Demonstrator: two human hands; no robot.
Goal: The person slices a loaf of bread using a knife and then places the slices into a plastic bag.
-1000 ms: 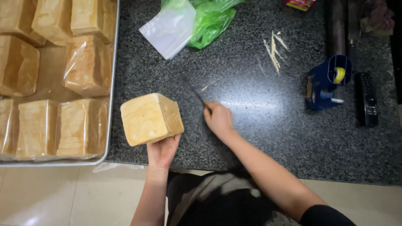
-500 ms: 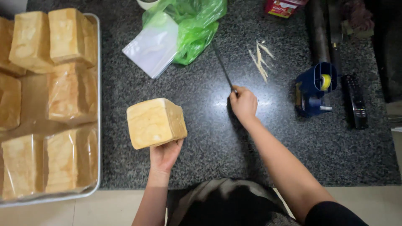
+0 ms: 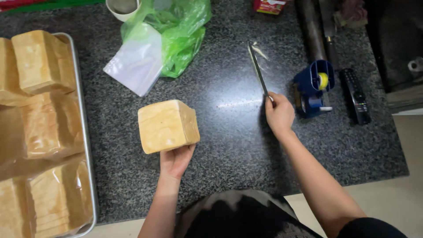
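My left hand (image 3: 176, 161) holds a square, unwrapped loaf of bread (image 3: 167, 125) from below, just above the dark speckled counter (image 3: 229, 145). My right hand (image 3: 278, 115) grips the handle of a long thin knife (image 3: 257, 70), whose blade points away from me across the counter. The knife lies to the right of the loaf, apart from it, and next to a blue tape dispenser (image 3: 313, 88).
A metal tray (image 3: 83, 132) with several bagged loaves (image 3: 48, 128) fills the left side. A clear plastic bag (image 3: 134, 64) and a green bag (image 3: 180, 35) lie at the back. A black remote (image 3: 356, 94) lies right of the dispenser. A cup (image 3: 122, 8) stands at the far edge.
My right hand slid right and away with the knife, from close beside the loaf to next to the tape dispenser. My left hand kept holding the loaf.
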